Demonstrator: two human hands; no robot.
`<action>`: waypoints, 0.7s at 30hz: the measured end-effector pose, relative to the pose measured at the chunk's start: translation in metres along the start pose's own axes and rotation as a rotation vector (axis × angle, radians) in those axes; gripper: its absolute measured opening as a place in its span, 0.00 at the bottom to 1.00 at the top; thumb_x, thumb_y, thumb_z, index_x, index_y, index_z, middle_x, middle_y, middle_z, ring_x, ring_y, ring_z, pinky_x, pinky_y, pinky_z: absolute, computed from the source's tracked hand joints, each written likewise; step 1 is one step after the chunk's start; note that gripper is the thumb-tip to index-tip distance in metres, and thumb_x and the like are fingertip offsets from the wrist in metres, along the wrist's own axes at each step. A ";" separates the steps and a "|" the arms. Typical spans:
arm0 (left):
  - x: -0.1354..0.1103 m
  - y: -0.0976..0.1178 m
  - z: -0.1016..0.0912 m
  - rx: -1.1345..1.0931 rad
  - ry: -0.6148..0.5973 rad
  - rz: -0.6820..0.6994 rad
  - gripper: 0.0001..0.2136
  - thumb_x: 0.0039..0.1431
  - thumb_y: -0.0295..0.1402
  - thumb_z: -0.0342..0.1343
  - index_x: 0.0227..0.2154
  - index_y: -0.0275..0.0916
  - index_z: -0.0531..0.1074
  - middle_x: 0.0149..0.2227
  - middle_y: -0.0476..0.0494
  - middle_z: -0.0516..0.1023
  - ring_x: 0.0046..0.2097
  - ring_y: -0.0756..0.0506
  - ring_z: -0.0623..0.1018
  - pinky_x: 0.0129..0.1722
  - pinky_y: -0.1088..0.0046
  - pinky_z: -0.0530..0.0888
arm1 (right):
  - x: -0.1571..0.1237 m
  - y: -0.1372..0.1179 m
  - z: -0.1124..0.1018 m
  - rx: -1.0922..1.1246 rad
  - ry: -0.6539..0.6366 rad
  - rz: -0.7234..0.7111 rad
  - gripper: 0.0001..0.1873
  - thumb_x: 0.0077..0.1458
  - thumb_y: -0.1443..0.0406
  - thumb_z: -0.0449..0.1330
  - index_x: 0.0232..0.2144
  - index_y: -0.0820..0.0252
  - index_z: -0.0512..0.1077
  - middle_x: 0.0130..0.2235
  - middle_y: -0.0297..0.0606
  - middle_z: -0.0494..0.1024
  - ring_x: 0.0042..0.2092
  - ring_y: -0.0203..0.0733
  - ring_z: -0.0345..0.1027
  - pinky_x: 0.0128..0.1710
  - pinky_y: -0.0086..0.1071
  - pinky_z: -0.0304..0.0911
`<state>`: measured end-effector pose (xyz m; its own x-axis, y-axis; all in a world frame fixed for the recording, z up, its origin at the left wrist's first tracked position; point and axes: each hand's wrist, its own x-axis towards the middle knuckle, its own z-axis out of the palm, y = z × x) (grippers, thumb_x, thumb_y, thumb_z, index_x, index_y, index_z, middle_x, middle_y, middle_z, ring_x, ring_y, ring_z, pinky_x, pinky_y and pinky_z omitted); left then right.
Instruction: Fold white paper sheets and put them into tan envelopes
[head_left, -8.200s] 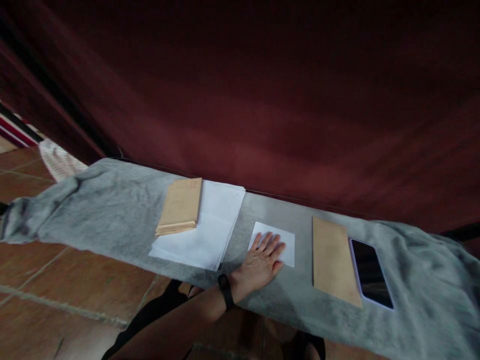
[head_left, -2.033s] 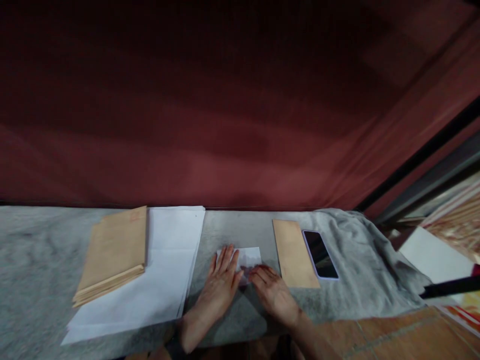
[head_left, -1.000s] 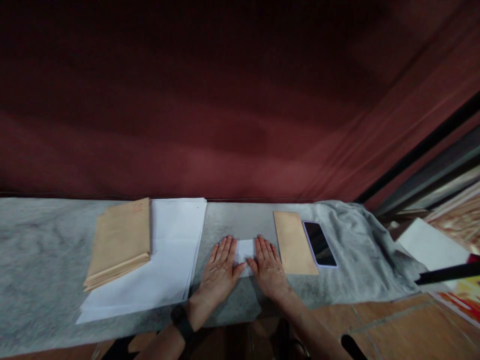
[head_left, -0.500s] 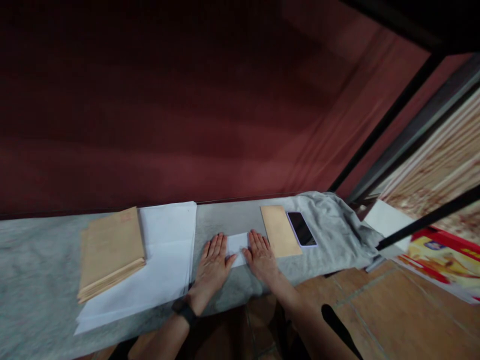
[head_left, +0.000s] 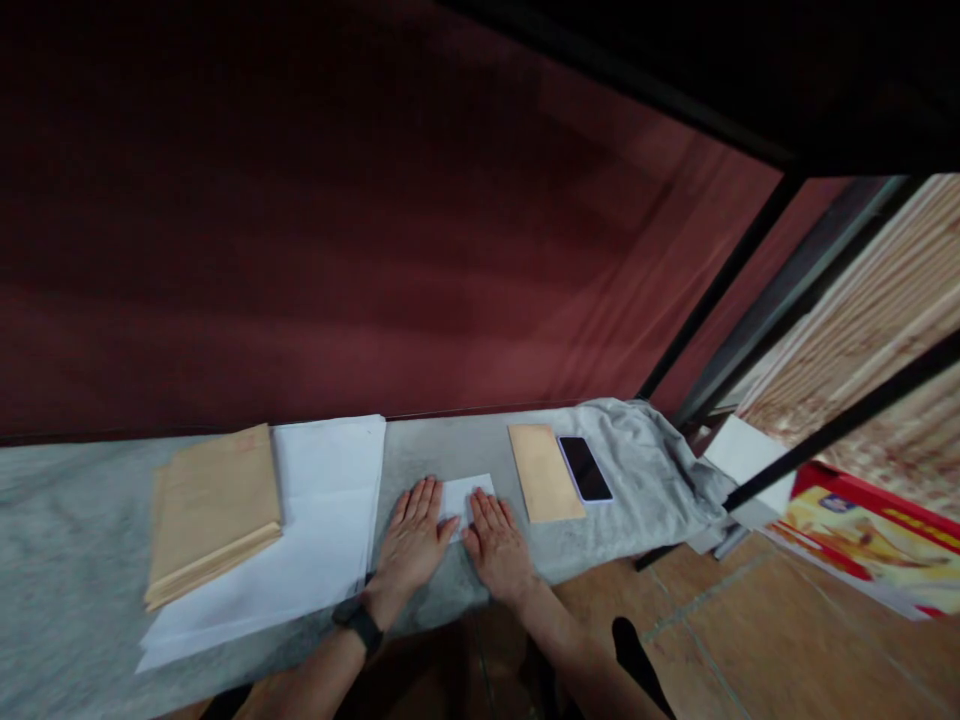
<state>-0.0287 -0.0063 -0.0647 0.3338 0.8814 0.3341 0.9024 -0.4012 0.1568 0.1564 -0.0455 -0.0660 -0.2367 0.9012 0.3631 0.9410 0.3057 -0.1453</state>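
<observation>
A small folded piece of white paper [head_left: 459, 492] lies on the grey cloth between my hands, partly covered by them. My left hand [head_left: 417, 535] rests flat on its left side, fingers stretched out. Over its right part lies my right hand [head_left: 496, 548], also flat, its fingertips on the paper. Just right of that hand is a single brown envelope [head_left: 546, 474]. To the left, large white sheets [head_left: 330, 510] are stacked, with a pile of brown envelopes [head_left: 217, 505] on top of their left part.
A phone [head_left: 586, 469] lies face up beside the single envelope. The grey cloth [head_left: 60, 560] is bunched up at the right end. Behind stands a dark red wall [head_left: 337, 330]. Black bars [head_left: 720, 285] and a red-yellow box [head_left: 870, 540] are at the right, above a tiled floor [head_left: 750, 620].
My right hand has slid back toward me on the paper, uncovering its upper right corner. The left hand stays flat. The whole view has shifted slightly.
</observation>
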 end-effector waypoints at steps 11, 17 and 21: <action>-0.003 -0.004 -0.005 0.033 0.048 -0.026 0.30 0.69 0.45 0.39 0.65 0.28 0.61 0.67 0.28 0.63 0.70 0.37 0.60 0.67 0.52 0.60 | -0.010 0.006 -0.006 0.057 0.019 0.109 0.26 0.68 0.62 0.50 0.64 0.66 0.64 0.66 0.47 0.65 0.66 0.51 0.61 0.65 0.46 0.57; -0.009 0.022 0.000 -0.039 0.038 0.069 0.25 0.70 0.37 0.41 0.67 0.38 0.59 0.70 0.36 0.59 0.71 0.40 0.58 0.66 0.54 0.63 | 0.020 0.022 -0.017 0.232 0.050 0.146 0.21 0.67 0.68 0.47 0.55 0.62 0.74 0.56 0.47 0.77 0.59 0.47 0.69 0.62 0.45 0.63; -0.017 0.041 0.014 -0.056 -0.010 0.130 0.28 0.68 0.35 0.44 0.69 0.35 0.54 0.70 0.32 0.58 0.70 0.39 0.60 0.65 0.52 0.65 | 0.034 0.014 -0.010 0.295 0.031 0.063 0.23 0.70 0.63 0.44 0.59 0.64 0.71 0.60 0.47 0.74 0.63 0.46 0.65 0.63 0.43 0.63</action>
<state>0.0061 -0.0341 -0.0766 0.4502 0.8233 0.3456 0.8348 -0.5255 0.1643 0.1642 -0.0138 -0.0468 -0.1686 0.9128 0.3720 0.8417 0.3297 -0.4276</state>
